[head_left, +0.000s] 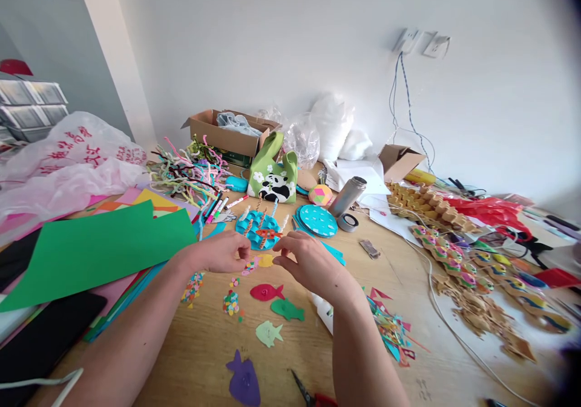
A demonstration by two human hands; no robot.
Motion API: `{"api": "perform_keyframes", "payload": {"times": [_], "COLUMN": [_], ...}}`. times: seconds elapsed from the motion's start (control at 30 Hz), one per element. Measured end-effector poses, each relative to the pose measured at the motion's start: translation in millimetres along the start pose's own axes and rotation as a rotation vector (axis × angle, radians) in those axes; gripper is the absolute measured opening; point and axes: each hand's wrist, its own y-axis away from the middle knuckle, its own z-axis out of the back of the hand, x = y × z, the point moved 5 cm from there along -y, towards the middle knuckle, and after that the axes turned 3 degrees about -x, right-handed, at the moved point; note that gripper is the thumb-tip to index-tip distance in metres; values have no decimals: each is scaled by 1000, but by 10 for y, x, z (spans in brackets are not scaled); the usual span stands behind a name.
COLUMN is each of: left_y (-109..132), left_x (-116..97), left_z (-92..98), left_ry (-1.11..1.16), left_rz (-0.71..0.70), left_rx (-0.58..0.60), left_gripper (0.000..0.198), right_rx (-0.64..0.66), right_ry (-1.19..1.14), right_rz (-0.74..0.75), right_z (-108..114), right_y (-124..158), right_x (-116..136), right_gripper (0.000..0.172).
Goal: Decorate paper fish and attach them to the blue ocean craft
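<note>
Orange paper fish [269, 233] is seen at blue paper loops [256, 241], red paper fish [265, 292] apparently unplaced nearer; left hand [228, 251], right hand [305, 258] are curled, grip undetermined.

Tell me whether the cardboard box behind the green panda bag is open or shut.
Open: the cardboard box has a flap sticking outward, and crumpled pale blue material shows inside.

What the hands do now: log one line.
left hand: near blue craft, grip unclear | right hand: near orange fish, grip unclear | red fish: on table
</note>
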Motion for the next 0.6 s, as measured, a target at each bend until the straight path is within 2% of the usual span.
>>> {"api": "perform_keyframes", "payload": {"times": [0.1,0.33,0.43,0.6], "left_y": [-8,3,-37,-137], "left_x": [55,84,66,135], "left_z": [9,84,0,-241], "left_ry": [-109,-510,-601,-560], "left_rz": [26,137,151,155], "left_rx": [-40,-161,-133,-31], "left_gripper": [7,23,26,28], "right_rx": [15,97,121,104], "right_ry": [9,31,50,57], "right_rz": [-25,-95,-109,-122], "right_z": [11,26,36,78], "right_y": [19,101,121,133], "right_x": [-30,-142,-183,-229], "right_gripper": [14,23,25,26]}}
